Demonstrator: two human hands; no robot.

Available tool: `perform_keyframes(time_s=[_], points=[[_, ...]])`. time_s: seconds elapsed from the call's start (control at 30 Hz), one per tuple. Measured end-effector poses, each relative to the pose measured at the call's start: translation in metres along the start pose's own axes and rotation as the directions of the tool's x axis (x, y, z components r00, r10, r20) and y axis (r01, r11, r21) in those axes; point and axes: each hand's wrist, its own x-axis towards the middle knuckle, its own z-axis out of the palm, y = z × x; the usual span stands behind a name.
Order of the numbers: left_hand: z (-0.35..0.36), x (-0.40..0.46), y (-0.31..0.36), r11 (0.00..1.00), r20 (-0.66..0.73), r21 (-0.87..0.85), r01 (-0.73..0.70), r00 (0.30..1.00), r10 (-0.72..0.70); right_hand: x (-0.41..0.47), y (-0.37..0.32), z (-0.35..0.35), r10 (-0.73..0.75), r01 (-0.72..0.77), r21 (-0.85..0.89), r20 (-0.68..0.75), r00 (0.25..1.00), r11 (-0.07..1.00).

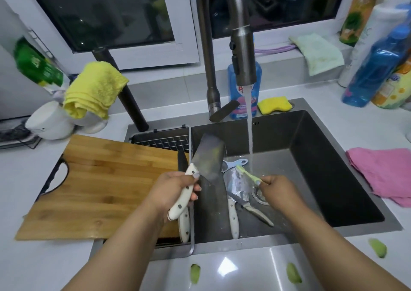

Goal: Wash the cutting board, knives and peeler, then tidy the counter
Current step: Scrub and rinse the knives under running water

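Note:
My left hand (172, 190) grips the white handle of a cleaver (208, 157), blade pointing up and away over the sink's left part. My right hand (279, 189) pinches a light green toothbrush (248, 174), its bristles close to the running water (250, 135). In the sink (311, 168) lie another cleaver (236, 186), a small knife (251, 207) and a blue-and-white peeler (233, 164). One more white-handled knife (184, 221) rests on the drain rack's edge. The wooden cutting board (100, 184) lies across the counter and the rack at the left.
The faucet (222, 34) stands over the sink with a yellow sponge (274, 105) and blue bottle (236, 103) behind. A pink cloth (384, 172) lies right, a yellow cloth (95, 90) left. Green peel scraps (293, 273) dot the front counter. Bottles (378, 63) crowd the right corner.

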Motion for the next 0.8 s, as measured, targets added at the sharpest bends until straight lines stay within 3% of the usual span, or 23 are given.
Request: perform_keyframes(time_s=[0.13, 0.23, 0.43, 0.63, 0.8], points=[[-0.037, -0.011, 0.002, 0.995, -0.076, -0.065, -0.073, 0.995, 0.068, 0.002, -0.006, 0.007, 0.001, -0.001, -0.001, -0.007, 1.000, 1.000], [-0.064, -0.011, -0.001, 0.994, -0.172, -0.014, -0.107, 0.980, 0.103, 0.003, -0.008, 0.012, 0.002, -0.001, 0.012, -0.016, 1.000, 1.000], [-0.083, 0.004, -0.023, 0.996, -0.377, 0.080, -0.031, 0.924, 0.059, 0.006, -0.005, 0.022, 0.002, 0.000, 0.064, -0.038, 0.999, 0.998], [-0.069, 0.023, -0.041, 1.000, -0.439, 0.017, -0.026, 0.898, 0.031, 0.001, -0.003, 0.023, -0.017, 0.020, 0.067, -0.058, 0.998, 0.998], [-0.061, 0.035, -0.053, 0.976, -0.427, 0.215, -0.033, 0.896, 0.124, -0.001, 0.002, 0.021, -0.026, 0.030, 0.053, -0.082, 0.996, 0.998]])
